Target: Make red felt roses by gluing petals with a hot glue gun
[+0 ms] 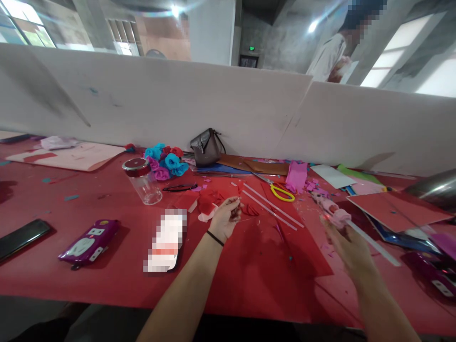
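Note:
My left hand (pixel 227 219), with a dark band at the wrist, is above the red paper at the middle of the table. Its fingertips are pinched together, and what they hold is too small to make out. Cut red paper pieces (pixel 207 203) lie just beside it. My right hand (pixel 351 249) is closed round a pink hot glue gun (pixel 333 212) with a small red light. A long whitish glue stick (pixel 377 247) sticks out of its back end. Two more glue sticks (pixel 272 209) lie between my hands, near yellow-handled scissors (pixel 282 192).
A glass jar (pixel 144 183), blue, purple and red paper flowers (pixel 171 161) and a dark bag (pixel 206 147) stand to the left and back. Phones (pixel 167 242) and a purple case (pixel 90 243) lie at front left. Coloured sheets (pixel 395 209) lie right. A white partition (pixel 178 99) closes the back.

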`<state>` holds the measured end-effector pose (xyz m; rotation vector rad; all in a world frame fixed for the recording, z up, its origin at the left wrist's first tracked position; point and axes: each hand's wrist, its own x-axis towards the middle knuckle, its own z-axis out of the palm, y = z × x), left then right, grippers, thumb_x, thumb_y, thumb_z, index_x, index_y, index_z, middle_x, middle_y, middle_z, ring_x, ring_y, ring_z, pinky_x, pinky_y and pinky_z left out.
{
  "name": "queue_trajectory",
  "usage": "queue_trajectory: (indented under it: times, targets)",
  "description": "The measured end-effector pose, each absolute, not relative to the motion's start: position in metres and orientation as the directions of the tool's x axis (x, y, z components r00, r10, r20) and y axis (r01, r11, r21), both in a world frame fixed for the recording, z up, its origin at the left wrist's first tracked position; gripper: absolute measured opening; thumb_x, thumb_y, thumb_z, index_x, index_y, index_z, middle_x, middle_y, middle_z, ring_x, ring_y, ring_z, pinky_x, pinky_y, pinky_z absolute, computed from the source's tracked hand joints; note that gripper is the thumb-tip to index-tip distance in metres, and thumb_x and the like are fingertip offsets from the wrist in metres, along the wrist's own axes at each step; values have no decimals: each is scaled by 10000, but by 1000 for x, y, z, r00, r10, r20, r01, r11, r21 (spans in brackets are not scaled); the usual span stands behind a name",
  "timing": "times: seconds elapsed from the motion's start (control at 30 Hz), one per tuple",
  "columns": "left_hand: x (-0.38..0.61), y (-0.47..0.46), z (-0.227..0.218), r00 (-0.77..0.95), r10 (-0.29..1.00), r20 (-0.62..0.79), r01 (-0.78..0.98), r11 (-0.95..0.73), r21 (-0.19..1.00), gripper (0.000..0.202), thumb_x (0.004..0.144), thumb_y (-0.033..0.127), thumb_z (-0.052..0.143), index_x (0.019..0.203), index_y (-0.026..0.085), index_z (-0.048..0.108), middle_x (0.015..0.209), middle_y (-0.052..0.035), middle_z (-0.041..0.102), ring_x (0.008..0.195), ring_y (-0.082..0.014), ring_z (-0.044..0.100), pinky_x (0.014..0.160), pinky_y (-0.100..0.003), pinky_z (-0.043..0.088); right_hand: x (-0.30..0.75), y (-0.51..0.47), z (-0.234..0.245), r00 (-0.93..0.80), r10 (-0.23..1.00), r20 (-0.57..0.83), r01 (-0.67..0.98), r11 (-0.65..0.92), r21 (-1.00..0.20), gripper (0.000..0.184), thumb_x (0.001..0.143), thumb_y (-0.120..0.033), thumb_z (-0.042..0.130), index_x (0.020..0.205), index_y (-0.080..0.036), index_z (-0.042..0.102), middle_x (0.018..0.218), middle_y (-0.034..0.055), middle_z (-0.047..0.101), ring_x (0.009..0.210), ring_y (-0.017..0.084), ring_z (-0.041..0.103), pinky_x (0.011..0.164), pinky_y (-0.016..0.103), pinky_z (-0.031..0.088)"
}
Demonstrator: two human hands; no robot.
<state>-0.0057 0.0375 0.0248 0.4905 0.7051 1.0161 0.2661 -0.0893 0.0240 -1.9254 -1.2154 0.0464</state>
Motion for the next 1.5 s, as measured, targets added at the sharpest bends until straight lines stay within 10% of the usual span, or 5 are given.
queue_trajectory:
  times: [0.17,0.63,0.97,1.5]
  targets:
    - [-6,38,25,380,860,-340,-592,508,625,122,701,113,658,756,160,560,598,29,568,422,-32,407,401,-138,268,195,-68,39,398,902,169,343,24,-939,472,753,-635,572,865,-181,633,582,6,562,492,142,461,481,281,388]
    - [-4,36,25,398,854,-334,-572,516,637,95,691,107,658,729,143,578,583,25,564,406,-24,382,388,-142,261,150,-47,28,274,953,133,63,121,-991,602,653,-752,586,810,-171,585,698,11,548,410,54,348,394,242,286]
    - [-5,37,24,332,872,-360,-582,490,649,175,633,183,734,706,153,577,583,54,511,418,-19,360,409,-162,308,155,-48,11,265,950,166,169,123,-978,500,761,-676,529,817,-186,608,450,-58,364,428,110,318,398,250,273]
    - [-1,36,26,230,912,-340,-479,410,776,176,515,176,795,575,127,637,453,52,466,387,-15,303,396,-169,241,164,-59,7,283,930,236,280,155,-947,506,741,-693,542,768,-190,594,591,8,575,445,103,396,455,269,370]
